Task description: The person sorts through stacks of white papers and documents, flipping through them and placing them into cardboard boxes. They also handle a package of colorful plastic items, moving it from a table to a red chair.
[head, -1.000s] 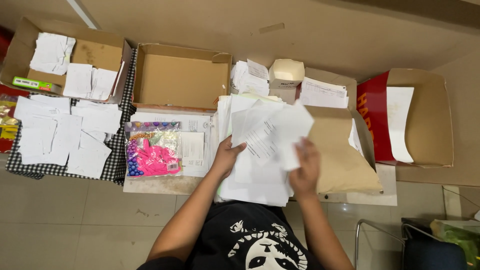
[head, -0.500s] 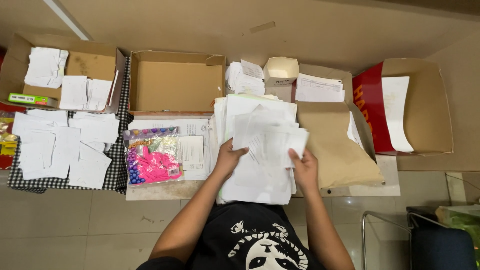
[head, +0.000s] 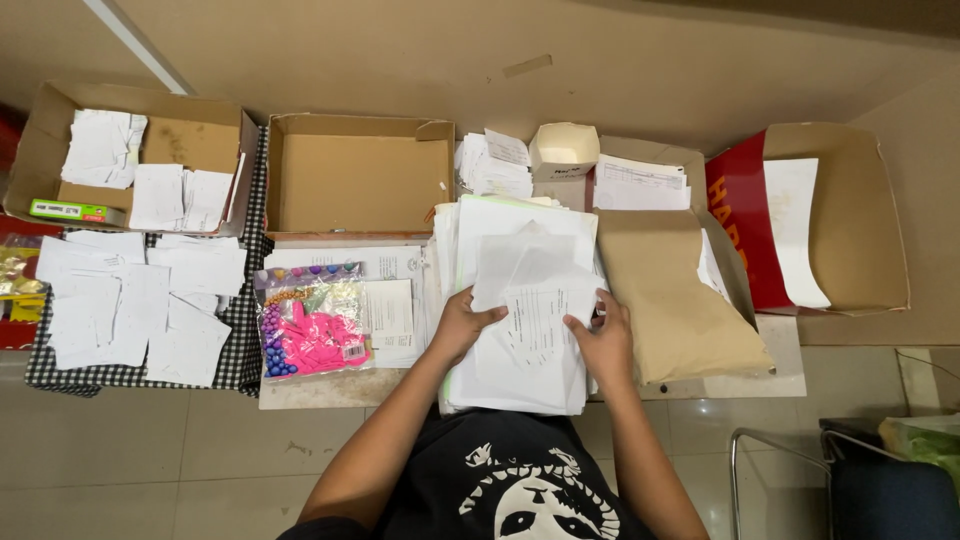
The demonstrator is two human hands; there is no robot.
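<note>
Both hands work on a tall pile of white papers (head: 520,330) that sits on the bench (head: 330,388) directly in front of the person, between a bag of pink and purple beads (head: 310,325) and a large brown envelope (head: 670,300). The left hand (head: 462,325) lies on the pile's left edge with its fingers curled over the top sheets, and the right hand (head: 603,338) pinches the right edge of a small printed slip (head: 535,315) lying on top. The top sheets are loose, uneven in size and set at angles, so a pull on the slip from one side only probably drags its neighbours along and fans the pile out. The pile's near edge hangs close to the front of the bench, so sheets pushed toward the person may slide off to the floor (head: 150,460). A tug against the left hand's pressure could also crease or tear the thin slip. The empty cardboard box (head: 360,180) and the small white carton (head: 563,150) behind stand well apart.
</note>
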